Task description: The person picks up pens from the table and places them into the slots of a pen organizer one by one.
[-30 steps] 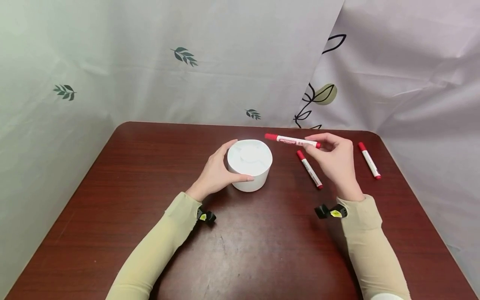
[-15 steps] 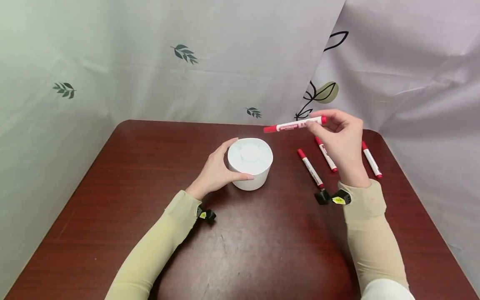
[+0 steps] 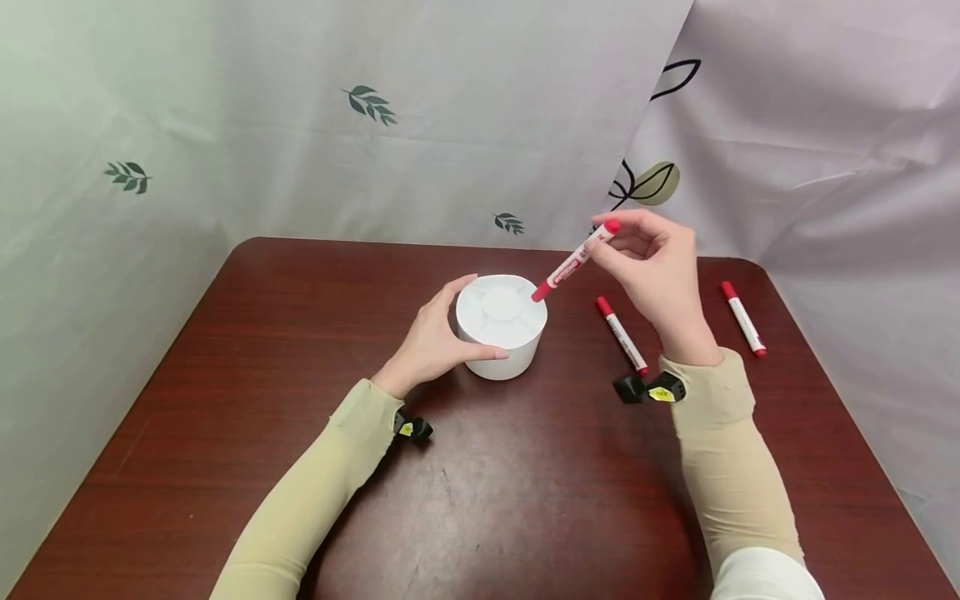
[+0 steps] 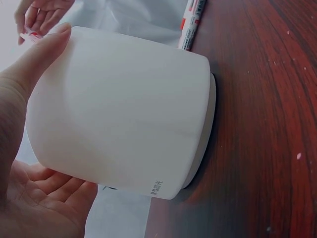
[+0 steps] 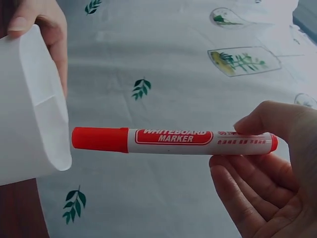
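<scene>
A: How do we find the fingers of the left hand?

B: We see them spread wide round the smooth, white, plastic-looking round container, thumb across its near wall, the others along its far side; it stands upright on the dark reddish-brown wood-grain table

A: And the right hand?

B: There we have a pinch: thumb on one side, fingertips on the other, holding the slim white cylindrical marker with red ends near its tail, with little gap beyond the barrel's own width

A: Where does that marker point?

B: We see it tilted, its long red cap down at the right side of the container's opening, though we cannot tell whether they touch

A: What else do we notice?

B: Two more red-and-white markers lie on the table, one near the container, one by the right edge; behind hangs pale leaf-printed cloth
</scene>
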Motion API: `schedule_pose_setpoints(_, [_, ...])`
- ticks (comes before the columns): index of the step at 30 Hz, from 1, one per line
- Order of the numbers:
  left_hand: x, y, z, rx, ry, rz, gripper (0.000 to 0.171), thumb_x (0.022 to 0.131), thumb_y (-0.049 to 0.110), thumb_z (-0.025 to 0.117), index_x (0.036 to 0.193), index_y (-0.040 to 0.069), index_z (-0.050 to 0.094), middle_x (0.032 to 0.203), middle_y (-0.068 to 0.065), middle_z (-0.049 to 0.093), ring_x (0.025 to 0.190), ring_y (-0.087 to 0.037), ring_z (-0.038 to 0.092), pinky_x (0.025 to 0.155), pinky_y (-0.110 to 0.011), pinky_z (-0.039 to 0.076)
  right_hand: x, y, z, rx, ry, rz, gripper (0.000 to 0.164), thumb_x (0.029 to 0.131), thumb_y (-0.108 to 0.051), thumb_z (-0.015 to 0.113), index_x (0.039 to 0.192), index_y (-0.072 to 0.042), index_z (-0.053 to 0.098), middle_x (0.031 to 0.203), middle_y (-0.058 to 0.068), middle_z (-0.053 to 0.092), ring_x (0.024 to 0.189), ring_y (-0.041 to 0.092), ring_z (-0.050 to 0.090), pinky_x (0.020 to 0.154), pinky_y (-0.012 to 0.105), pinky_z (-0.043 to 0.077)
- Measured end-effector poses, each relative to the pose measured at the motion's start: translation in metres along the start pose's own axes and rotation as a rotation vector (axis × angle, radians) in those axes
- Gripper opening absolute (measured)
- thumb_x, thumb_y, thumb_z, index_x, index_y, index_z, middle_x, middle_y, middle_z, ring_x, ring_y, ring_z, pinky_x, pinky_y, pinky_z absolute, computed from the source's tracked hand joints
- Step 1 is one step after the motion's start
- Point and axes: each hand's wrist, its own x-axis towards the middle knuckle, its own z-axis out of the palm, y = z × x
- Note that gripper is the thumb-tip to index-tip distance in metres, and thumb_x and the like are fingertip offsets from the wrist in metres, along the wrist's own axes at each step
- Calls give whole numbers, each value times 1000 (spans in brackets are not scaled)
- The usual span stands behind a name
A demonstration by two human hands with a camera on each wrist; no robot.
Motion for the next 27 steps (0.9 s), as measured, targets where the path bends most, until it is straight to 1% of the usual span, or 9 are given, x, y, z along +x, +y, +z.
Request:
schedule_pose_setpoints(2, [0, 0, 0, 3, 3, 1, 115, 58, 52, 98, 153, 23, 41, 142, 3, 52, 127, -17, 49, 105, -45, 41, -1, 2, 3, -40, -22, 14, 24, 85, -4, 81, 109, -5, 78, 90, 7, 73, 76, 21, 69, 73, 25, 57])
schedule_pose_setpoints(6, [0, -1, 0, 4, 3, 4, 115, 58, 51, 98, 153, 22, 42, 142, 2, 53, 127, -17, 49, 105, -45, 40, -4, 11, 10, -77, -74, 60, 25, 86, -10, 82, 110, -7, 77, 92, 8, 73, 77, 21, 70, 74, 26, 57])
schedule_pose_setpoints(12, [1, -1, 0, 5, 2, 10, 117, 57, 50, 99, 154, 20, 41, 143, 1, 53, 128, -19, 49, 106, -46, 40, -7, 28, 22, -126, -140, 120, 28, 85, -7, 83, 110, 0, 74, 93, 7, 74, 79, 16, 70, 73, 24, 56])
schedule_pose_setpoints(16, [1, -1, 1, -5, 5, 13, 116, 58, 49, 99, 154, 20, 41, 142, 0, 54, 128, -19, 49, 105, -46, 40, -10, 35, 27, -157, -172, 138, 28, 85, -4, 81, 110, 4, 72, 92, 9, 75, 81, 17, 70, 73, 23, 56])
schedule_pose_setpoints(22, [1, -1, 1, -26, 8, 18, 116, 57, 46, 100, 154, 18, 42, 141, 0, 55, 127, -18, 50, 105, -44, 40, -12, 45, 31, -181, -220, 146, 28, 84, -13, 85, 107, -3, 74, 93, 8, 75, 81, 18, 71, 73, 24, 56])
schedule_pose_setpoints(27, [1, -2, 0, -34, -1, 10, 114, 59, 46, 99, 154, 19, 42, 140, 1, 55, 126, -17, 50, 105, -45, 40, -13, 50, 33, -222, -262, 145, 26, 84, -18, 86, 104, -6, 75, 91, 7, 73, 79, 20, 70, 71, 26, 57])
